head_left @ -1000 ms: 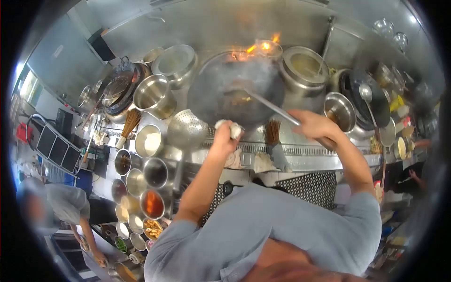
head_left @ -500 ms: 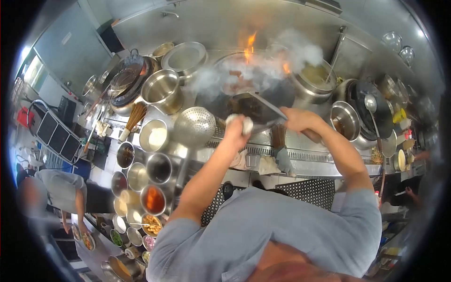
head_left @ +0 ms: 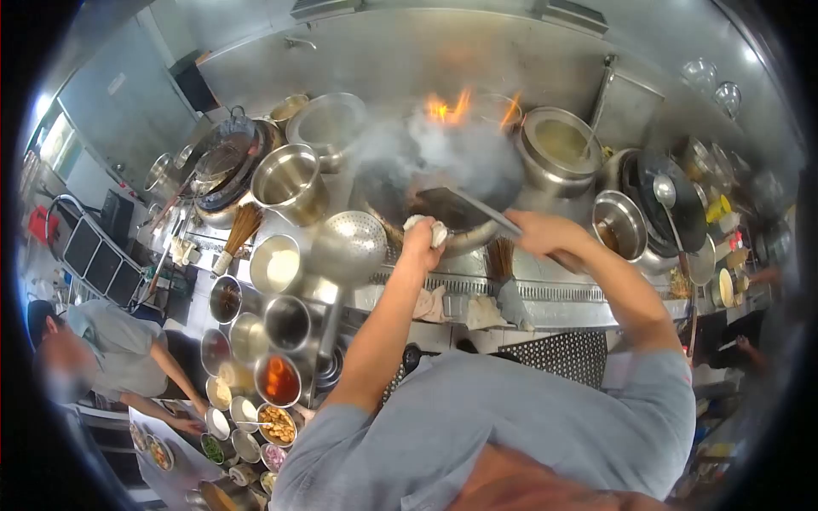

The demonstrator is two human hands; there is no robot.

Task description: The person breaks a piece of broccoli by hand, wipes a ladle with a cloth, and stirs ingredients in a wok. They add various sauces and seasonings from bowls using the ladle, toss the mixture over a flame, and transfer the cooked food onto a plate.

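Observation:
A large dark wok (head_left: 498,175) sits on the burner ahead of me, with thick smoke over it and flames (head_left: 449,107) at its back. My left hand (head_left: 422,244) is closed on a folded white cloth (head_left: 438,233) at the wok's near rim. My right hand (head_left: 545,233) grips a long-handled metal wok utensil (head_left: 486,209). Its far end reaches into the wok, and smoke obscures the head's shape. The food inside is hard to make out.
A perforated strainer (head_left: 351,243), a steel pot (head_left: 290,180) and several ingredient bowls crowd the left. On the right stand a soup pot (head_left: 558,170), a steel bowl (head_left: 619,224) and another wok (head_left: 682,217). A co-worker (head_left: 128,349) leans over plates at lower left.
The utensil's far end has moved lower and left in the wok. My left hand and cloth have shifted slightly left. The flames are broader and lower. The co-worker's arms now reach toward the bowls.

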